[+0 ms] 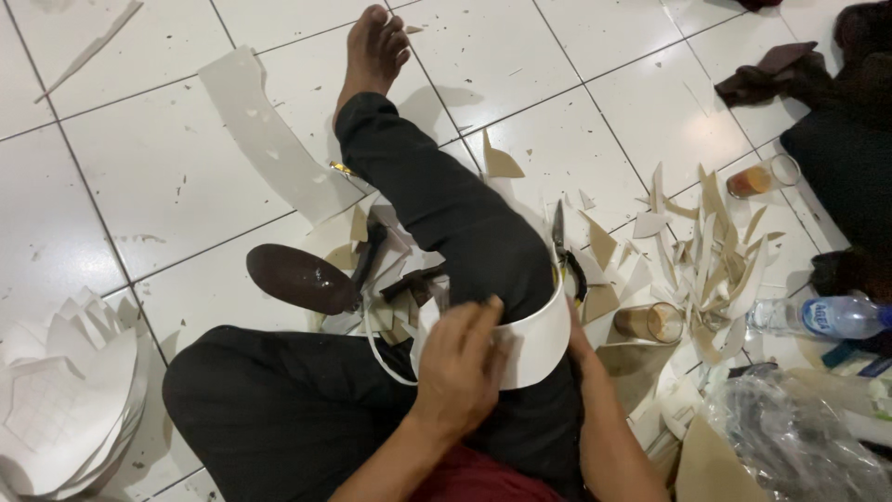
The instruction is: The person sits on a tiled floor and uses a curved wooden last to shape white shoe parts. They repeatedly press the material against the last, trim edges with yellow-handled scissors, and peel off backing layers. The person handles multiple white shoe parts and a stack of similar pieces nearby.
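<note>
I sit on the tiled floor with one leg in black trousers (pixel 446 204) stretched out. A white card strip (pixel 539 344) curves around my knee. My left hand (pixel 460 363) lies on the strip's outer face, with its fingers pressing the strip's left part. My right hand (pixel 578 336) grips the right end from behind. Only its wrist and forearm show; the fingers are hidden by the strip.
Scissors (pixel 561 244) and a glass of brown drink (pixel 652 323) lie right of the knee, beside card offcuts (pixel 715 265). A water bottle (pixel 822 317), plastic bag (pixel 790 437), second glass (pixel 764 176) and another person (pixel 841 102) are right. A long white strip (pixel 265 139), dark oval object (pixel 297 278) and stacked white cut-outs (pixel 65 390) are left.
</note>
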